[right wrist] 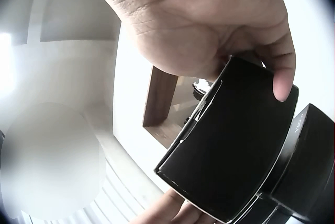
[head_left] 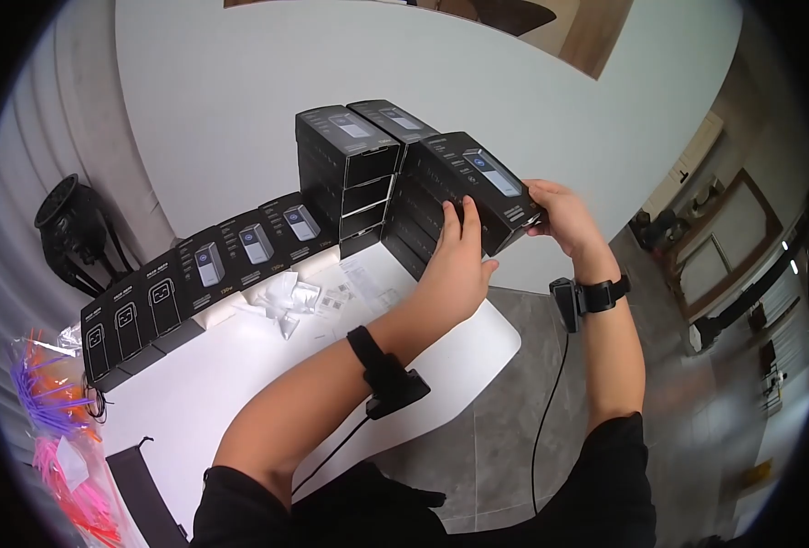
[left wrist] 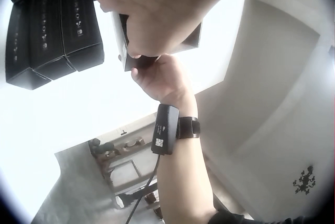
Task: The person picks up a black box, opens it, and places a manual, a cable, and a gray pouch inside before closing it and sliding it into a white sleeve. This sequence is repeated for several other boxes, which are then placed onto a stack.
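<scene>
In the head view a black box (head_left: 478, 183) with a picture of a grey device on its lid sits at the top of the right-hand stack, its near end jutting out. My right hand (head_left: 566, 219) grips that near end, and a fingertip lies over the dark end face (right wrist: 230, 140) in the right wrist view. Straight fingers of my left hand (head_left: 459, 274) rest against the box's long side, with the thumb apart from it below. Behind stand two more stacks of matching boxes (head_left: 345, 142).
A row of black boxes (head_left: 249, 242) runs along the white table's (head_left: 331, 365) back left. Clear plastic packets (head_left: 290, 301) and a printed sheet lie before it. Bags of coloured sticks (head_left: 53, 388) and a black pouch (head_left: 149, 493) are at left. A pale panel (head_left: 240, 82) rises behind.
</scene>
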A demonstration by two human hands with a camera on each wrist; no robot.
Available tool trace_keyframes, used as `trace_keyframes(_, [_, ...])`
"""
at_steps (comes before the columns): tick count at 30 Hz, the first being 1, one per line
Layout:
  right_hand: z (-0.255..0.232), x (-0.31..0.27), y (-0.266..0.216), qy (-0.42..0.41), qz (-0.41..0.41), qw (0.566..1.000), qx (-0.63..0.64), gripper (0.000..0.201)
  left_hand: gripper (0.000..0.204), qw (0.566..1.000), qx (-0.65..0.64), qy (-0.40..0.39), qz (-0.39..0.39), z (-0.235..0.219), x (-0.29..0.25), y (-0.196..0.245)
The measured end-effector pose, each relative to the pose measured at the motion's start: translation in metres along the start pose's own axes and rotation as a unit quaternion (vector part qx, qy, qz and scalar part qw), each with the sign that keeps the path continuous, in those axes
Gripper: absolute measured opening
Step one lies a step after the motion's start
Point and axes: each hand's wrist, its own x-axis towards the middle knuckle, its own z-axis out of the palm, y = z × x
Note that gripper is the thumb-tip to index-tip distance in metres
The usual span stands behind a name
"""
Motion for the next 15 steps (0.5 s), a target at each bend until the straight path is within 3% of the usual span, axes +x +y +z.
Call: trace_keyframes(15, [0.003,0.042,0.02,-0.011,-0.004,1.0,-0.004,0.032,0.089,0.999,0.008,-0.013,-0.04,0.013,0.017,-0.024])
